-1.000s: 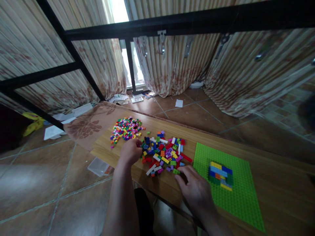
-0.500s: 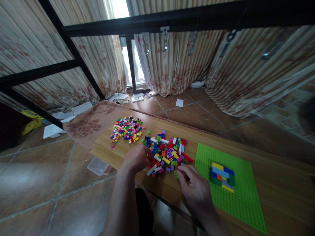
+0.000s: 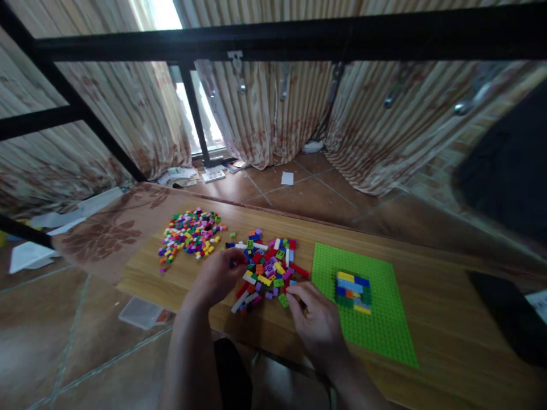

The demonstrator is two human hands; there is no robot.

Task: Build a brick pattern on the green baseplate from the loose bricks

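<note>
My left hand (image 3: pixel 217 276) rests with curled fingers on the left edge of a heap of larger coloured bricks (image 3: pixel 267 267) on the wooden table (image 3: pixel 427 319); what its fingertips hold is hidden. At the heap's near right edge my right hand (image 3: pixel 314 322) lies on the table, fingers bent, tips by a green brick (image 3: pixel 284 300). To the right lies a green baseplate (image 3: pixel 363 307) with a small block of blue, yellow, green and orange bricks (image 3: pixel 353 291) built on it. A second pile of tiny bricks (image 3: pixel 190 236) sits further left.
A brown flowered cloth (image 3: pixel 102 236) covers the table's left end. A black metal frame (image 3: pixel 256 40) crosses overhead before striped curtains. Papers (image 3: pixel 205 173) and a clear plastic lid (image 3: pixel 141 313) lie on the tiled floor. A dark object (image 3: pixel 508 319) sits at the table's right.
My left hand moved from the far side of the heap toward its near left edge. My right hand's fingers curled in at the heap's near edge. The camera swung right.
</note>
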